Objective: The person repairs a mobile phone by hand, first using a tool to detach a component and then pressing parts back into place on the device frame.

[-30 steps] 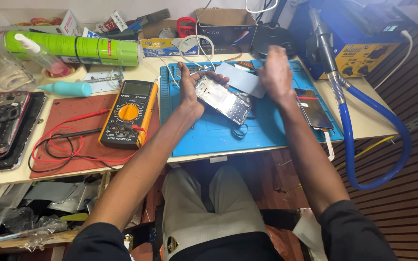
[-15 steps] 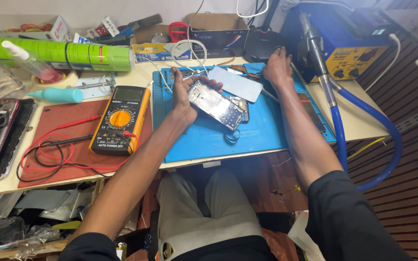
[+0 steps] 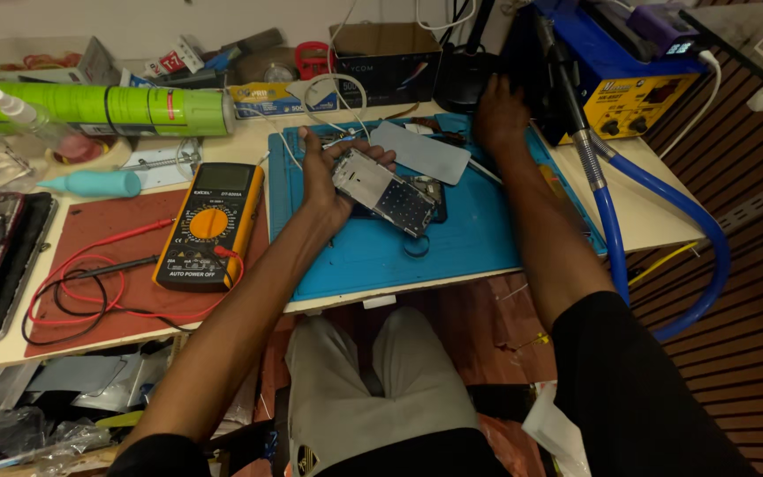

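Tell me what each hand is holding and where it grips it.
The left hand holds an opened phone frame by its upper end, fingers wrapped around the edges. The right hand rests at the far edge of the blue mat; whether it grips anything cannot be told.

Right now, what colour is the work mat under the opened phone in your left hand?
Blue. The mat lies under the opened phone held by the left hand; head view.

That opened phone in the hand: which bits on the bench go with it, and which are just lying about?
In use:
- silver opened phone frame, held by left hand
- blue work mat
- right hand, reaching back

Lying about:
- yellow multimeter
- green cylinder
- grey flat panel
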